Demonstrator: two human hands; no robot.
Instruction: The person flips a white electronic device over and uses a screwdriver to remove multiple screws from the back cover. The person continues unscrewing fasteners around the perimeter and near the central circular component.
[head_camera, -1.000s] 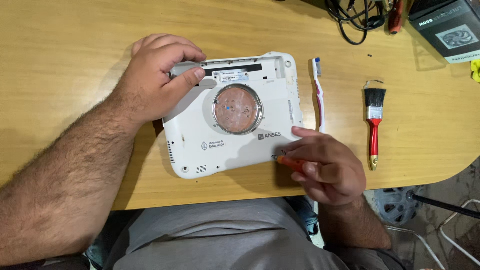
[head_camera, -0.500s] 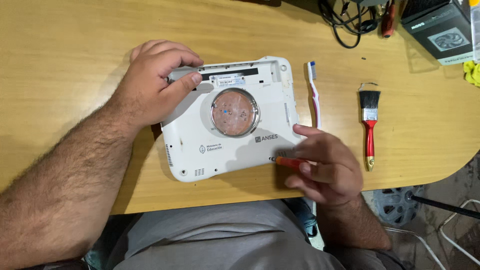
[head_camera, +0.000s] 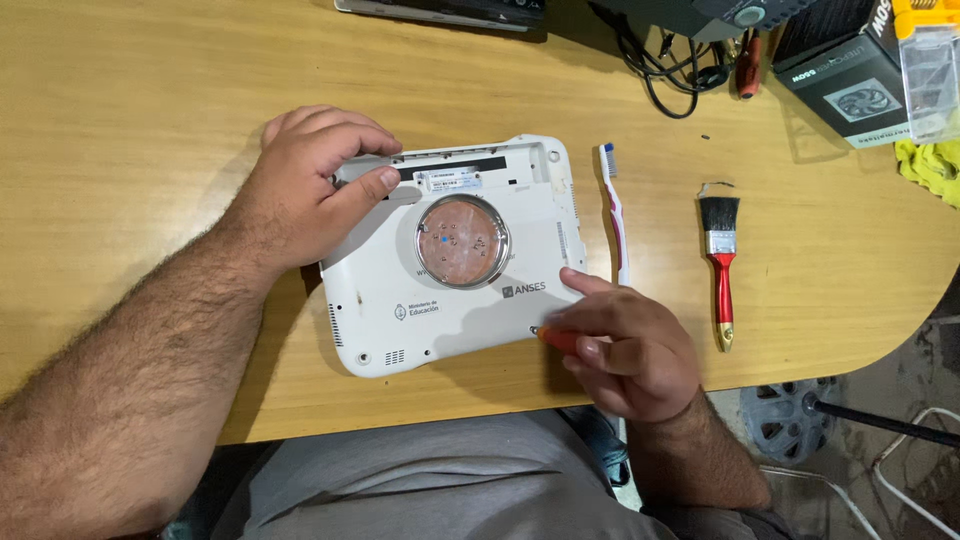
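View from above of a wooden counter (head_camera: 150, 120) with a small white laptop (head_camera: 450, 300) lying upside down near its front edge, the underside facing up. A round, shallow dish (head_camera: 463, 241) with a brownish floor and a few tiny parts in it rests on the middle of the white casing.

The left hand (head_camera: 310, 190) lies flat on the far left corner of the laptop, fingers curled over the rear edge and thumb pressed along the dark strip of the open rear bay; it grips nothing, only bears down on the casing. The right hand (head_camera: 625, 345) sits at the near right corner of the laptop, fingers closed narrowly around a screwdriver (head_camera: 556, 338), of which only a short stretch of orange handle shows. The tip meets the casing close to the front edge; the tip itself is too small to make out.

Just to the right of the laptop, a toothbrush (head_camera: 616, 215) with a white and red handle lies lengthwise, bristles away from the person. Further right, well apart from it, lies a paintbrush (head_camera: 721, 265) with black bristles and a red handle. A tangle of black cable (head_camera: 680, 75) and a dark box (head_camera: 850, 85) occupy the far right of the counter.
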